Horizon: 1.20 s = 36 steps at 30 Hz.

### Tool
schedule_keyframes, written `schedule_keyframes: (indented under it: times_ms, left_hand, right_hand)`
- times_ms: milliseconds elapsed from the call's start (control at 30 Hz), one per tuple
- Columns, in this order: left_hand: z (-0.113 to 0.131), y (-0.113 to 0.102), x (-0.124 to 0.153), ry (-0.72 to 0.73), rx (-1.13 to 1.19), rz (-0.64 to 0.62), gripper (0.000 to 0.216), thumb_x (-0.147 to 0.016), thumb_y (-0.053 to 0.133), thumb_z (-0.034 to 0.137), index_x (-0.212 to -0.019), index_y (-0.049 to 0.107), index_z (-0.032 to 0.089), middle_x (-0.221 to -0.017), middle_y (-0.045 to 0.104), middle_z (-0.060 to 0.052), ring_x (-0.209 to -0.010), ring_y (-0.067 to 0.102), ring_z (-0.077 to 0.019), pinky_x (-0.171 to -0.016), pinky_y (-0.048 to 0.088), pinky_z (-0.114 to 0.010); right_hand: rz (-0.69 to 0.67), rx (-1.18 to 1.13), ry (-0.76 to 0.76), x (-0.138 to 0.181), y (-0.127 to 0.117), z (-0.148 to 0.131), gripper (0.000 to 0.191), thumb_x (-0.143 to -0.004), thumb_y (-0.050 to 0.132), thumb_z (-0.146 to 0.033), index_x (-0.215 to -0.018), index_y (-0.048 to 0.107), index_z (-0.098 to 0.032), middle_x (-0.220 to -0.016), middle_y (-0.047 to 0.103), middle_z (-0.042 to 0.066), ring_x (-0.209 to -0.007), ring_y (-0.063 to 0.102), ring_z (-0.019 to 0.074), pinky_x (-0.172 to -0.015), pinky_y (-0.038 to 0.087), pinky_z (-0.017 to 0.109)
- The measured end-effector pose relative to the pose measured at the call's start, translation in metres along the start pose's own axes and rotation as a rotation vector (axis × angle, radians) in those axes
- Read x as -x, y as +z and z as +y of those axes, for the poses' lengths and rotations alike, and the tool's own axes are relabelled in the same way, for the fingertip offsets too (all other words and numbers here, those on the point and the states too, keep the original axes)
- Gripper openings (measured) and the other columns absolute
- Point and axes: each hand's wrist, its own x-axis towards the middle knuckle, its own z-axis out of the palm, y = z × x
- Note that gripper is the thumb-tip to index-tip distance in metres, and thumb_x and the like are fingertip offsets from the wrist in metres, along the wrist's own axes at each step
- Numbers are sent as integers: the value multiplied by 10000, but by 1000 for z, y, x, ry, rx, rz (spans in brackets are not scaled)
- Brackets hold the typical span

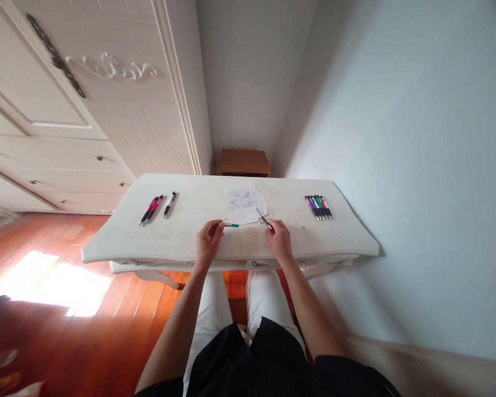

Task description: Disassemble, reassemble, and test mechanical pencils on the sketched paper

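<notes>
My left hand (209,238) is closed on a teal pen barrel (232,225) that points to the right, its near end hidden by the fingers. My right hand (279,238) pinches a dark pen part with a thin refill (264,219) sticking out toward the paper. The two pieces are apart, both just above the near middle of the white table. Just beyond them lie scribbled sheets of paper (242,199), one partly over another.
Pink and black pens (151,210) and a white and black pen (169,205) lie on the table (198,193) at left. Several coloured pens (318,207) lie in a row at right. A wall (417,165) borders the right side; a cabinet (149,132) stands at left.
</notes>
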Motion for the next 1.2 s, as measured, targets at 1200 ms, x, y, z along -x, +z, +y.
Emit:
schedule_keyframes:
  times_ms: [1200]
  left_hand:
    - [-8,-2,1,219,-598,58,222,-782,519,177,-948,665,188,-941,712,-72,-952,596,-265,-887,463,-400]
  right_hand:
    - [125,47,92,-8,-10,33,345,-825,538,-309,-1119,599,-139,-1040,586,143,-935,551,251,-860,469,422]
